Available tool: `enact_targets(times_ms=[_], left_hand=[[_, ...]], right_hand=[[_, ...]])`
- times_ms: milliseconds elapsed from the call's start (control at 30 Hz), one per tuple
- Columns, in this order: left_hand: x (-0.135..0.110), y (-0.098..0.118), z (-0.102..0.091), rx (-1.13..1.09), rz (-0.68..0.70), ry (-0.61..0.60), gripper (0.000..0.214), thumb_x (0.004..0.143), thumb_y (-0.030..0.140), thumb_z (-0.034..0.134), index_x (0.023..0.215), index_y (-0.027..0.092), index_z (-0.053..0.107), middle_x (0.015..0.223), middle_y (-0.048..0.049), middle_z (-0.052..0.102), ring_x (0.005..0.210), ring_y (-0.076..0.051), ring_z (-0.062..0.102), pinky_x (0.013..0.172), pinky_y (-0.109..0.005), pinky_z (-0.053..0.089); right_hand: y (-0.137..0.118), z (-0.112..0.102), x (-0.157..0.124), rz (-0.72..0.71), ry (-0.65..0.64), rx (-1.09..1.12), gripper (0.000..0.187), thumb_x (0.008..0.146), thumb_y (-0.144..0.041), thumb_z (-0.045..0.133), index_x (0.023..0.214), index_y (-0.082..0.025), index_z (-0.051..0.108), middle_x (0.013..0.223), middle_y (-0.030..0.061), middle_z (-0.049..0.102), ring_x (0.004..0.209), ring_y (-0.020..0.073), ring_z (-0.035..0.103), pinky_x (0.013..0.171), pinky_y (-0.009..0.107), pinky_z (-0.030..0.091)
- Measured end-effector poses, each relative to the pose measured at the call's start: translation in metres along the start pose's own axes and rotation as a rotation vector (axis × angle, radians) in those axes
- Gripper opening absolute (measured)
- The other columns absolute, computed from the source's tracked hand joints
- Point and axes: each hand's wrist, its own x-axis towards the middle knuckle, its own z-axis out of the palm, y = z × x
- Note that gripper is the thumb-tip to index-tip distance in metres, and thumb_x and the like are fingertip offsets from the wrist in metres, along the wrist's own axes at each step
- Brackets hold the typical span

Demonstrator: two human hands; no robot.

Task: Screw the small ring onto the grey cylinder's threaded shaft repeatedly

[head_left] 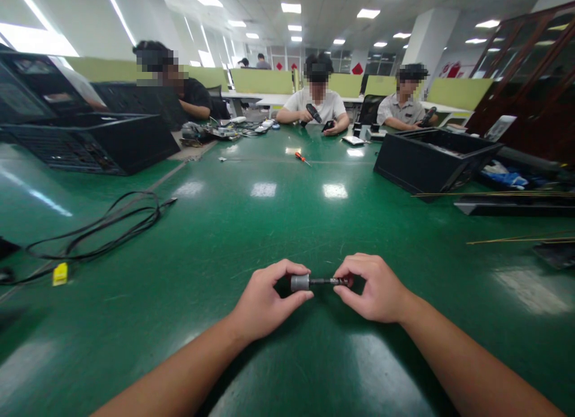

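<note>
A slim dark metal rod [321,281] with a wide grey cylinder [299,283] on its left end lies level between my two hands, low over the green table. My left hand [267,297] pinches the grey cylinder between thumb and fingers. My right hand [372,287] pinches the other end of the rod, where a reddish-brown, ridged or coiled part shows partly behind the fingers. What exact tool or part this is, I cannot tell.
The green table [215,237] carries an orange screwdriver [302,158], black cables [121,225] with a yellow tag [60,274], and black computer cases [422,159] at both sides. A person [317,99] across the table holds a power drill [313,112]; others sit left and right.
</note>
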Motion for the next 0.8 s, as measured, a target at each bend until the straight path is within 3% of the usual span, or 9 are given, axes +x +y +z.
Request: enact_targets(times_ms=[800], left_hand=[[0.0003, -0.0001, -0.0023, 0.000, 0.024, 0.012, 0.026, 0.076, 0.026, 0.081, 0.100, 0.023, 0.069, 0.095, -0.0002, 0.076, 0.086, -0.018, 0.072, 0.080, -0.029, 0.052]], right_hand=[[0.0015, -0.0038, -0.0001, -0.010, 0.009, 0.012, 0.006, 0.078, -0.019, 0.068, 0.083, -0.019, 0.066, 0.071, 0.0000, 0.067, 0.065, 0.0158, 0.061, 0.068, 0.030, 0.044]])
